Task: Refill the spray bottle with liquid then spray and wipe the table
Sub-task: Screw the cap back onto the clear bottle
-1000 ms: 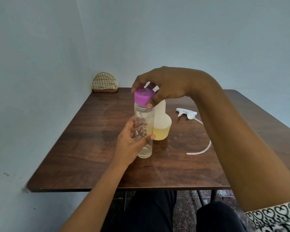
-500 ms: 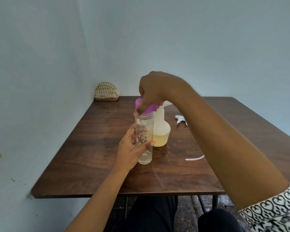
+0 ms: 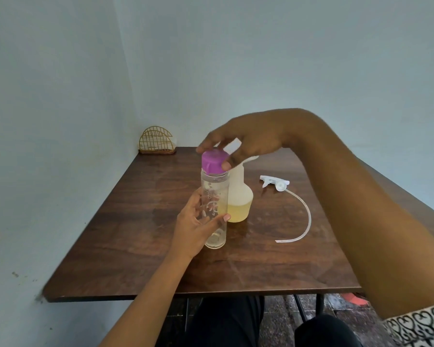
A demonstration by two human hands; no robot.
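Left hand (image 3: 193, 229) grips bottle (image 3: 214, 196); right hand (image 3: 251, 141) pinches its cap (image 3: 213, 162); sprayer (image 3: 241, 201) seems partly filled, nozzle (image 3: 276, 182) off; spraying, wiping remain.

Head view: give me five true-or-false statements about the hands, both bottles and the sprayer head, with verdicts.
1. The left hand holds the clear bottle upright. True.
2. The right hand grips the purple cap. True.
3. The sprayer head is screwed onto the white spray bottle. False: it lies on the table, right of that bottle.
4. The white spray bottle is full. False: yellowish liquid fills only its base.
5. The wire holder sits at the table's far left corner. True.
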